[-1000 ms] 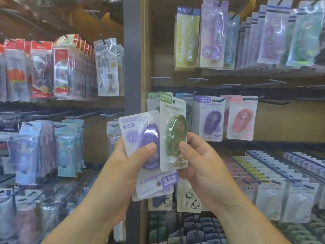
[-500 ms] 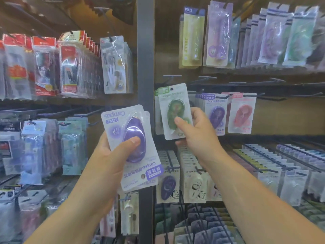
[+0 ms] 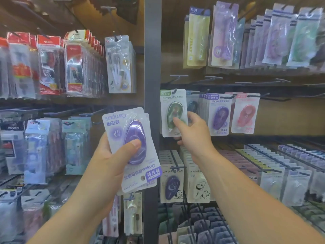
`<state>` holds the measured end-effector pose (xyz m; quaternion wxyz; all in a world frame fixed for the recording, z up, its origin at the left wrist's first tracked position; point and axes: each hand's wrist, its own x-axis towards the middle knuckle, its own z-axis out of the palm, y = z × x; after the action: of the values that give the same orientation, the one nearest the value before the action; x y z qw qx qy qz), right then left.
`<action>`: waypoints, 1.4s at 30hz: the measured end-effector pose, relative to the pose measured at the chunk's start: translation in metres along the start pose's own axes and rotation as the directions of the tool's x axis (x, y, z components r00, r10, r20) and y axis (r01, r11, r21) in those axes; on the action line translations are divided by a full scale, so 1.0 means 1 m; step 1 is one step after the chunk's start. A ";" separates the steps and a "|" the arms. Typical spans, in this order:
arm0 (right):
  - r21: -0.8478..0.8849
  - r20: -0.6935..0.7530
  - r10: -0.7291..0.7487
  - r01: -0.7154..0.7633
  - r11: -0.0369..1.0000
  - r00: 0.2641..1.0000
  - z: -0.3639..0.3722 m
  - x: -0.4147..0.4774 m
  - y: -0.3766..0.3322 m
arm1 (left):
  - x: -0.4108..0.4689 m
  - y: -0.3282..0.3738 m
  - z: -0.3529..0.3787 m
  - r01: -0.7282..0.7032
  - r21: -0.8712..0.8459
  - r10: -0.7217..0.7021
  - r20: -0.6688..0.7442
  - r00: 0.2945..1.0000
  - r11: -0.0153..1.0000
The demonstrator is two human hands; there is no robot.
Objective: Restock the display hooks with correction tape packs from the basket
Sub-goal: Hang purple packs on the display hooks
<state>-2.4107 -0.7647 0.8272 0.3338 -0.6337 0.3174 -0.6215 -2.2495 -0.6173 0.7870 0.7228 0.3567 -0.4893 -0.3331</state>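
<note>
Pinching green pack point(image 3: 171, 106) between thumb and fingers of right hand point(image 3: 192, 136), hole at hook point(image 3: 175, 91) above fingertips; seating unconfirmed. Gripping at least 2 purple packs point(image 3: 123, 124) in left hand point(image 3: 107, 161), thumb pressed on top, awaiting hooks.

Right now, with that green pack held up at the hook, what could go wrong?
The right hand pinches the green correction tape pack low down, so its top could swing and miss the hook. I cannot tell whether it is threaded yet. The left hand holds the purple correction tape packs upside down, hang hole at the bottom, under one thumb. They might slide apart or go on the wrong way up.
</note>
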 end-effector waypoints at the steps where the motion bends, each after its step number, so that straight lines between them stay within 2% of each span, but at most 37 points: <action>1: -0.023 -0.008 -0.004 0.004 1.000 1.000 0.001 0.003 0.001 | 0.000 -0.001 -0.001 -0.001 -0.010 0.001 0.000 1.000 1.000; 4: -0.169 -0.027 -0.055 0.050 0.984 0.998 0.005 0.014 0.010 | -0.001 -0.001 -0.001 -0.007 -0.010 0.007 0.005 1.000 1.000; 11: -0.367 -0.046 -0.064 0.043 0.929 0.997 -0.004 0.015 0.008 | -0.004 0.002 0.000 -0.032 -0.028 0.033 0.033 0.999 0.999; 13: -0.443 -0.077 -0.115 0.069 0.894 0.990 -0.010 0.001 0.002 | -0.005 0.003 0.002 -0.030 -0.046 0.031 0.040 0.999 0.998; 15: -0.355 -0.033 -0.182 0.159 0.921 0.983 -0.015 -0.027 -0.013 | -0.006 0.004 0.006 -0.040 -0.080 0.044 0.049 0.998 0.996; 18: -0.087 0.156 -0.275 0.291 0.953 0.949 -0.028 -0.079 -0.037 | -0.007 0.005 0.018 -0.059 -0.143 0.074 0.101 0.992 0.988; 21: -0.062 0.253 -0.330 0.356 0.933 0.909 -0.042 -0.105 -0.048 | -0.007 0.003 0.035 -0.086 -0.178 0.116 0.167 0.979 0.980; 27: -0.118 0.217 -0.305 0.335 0.935 0.927 -0.069 -0.096 -0.032 | -0.003 -0.012 0.075 -0.037 -0.233 0.088 0.212 0.973 0.972; 31: -0.086 0.232 -0.223 0.248 0.965 0.947 -0.088 -0.087 -0.016 | 0.002 -0.025 0.096 0.010 -0.206 0.028 0.181 0.983 0.978; 35: -0.024 0.237 -0.155 0.166 0.986 0.959 -0.105 -0.076 -0.002 | 0.020 -0.036 0.118 0.104 -0.199 -0.059 0.222 0.973 0.974; 39: 0.007 0.266 -0.124 0.127 0.992 0.956 -0.126 -0.065 0.005 | 0.033 -0.050 0.128 0.018 -0.180 0.041 0.316 0.948 0.984; 42: 0.064 0.291 -0.118 0.104 0.993 0.949 -0.141 -0.057 0.011 | 0.032 -0.059 0.140 0.010 -0.074 0.013 0.307 0.952 0.997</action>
<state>-2.5532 -0.7288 0.7862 0.3569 -0.7278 0.2133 -0.5454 -2.3805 -0.7015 0.7893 0.6509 0.2729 -0.5833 -0.4020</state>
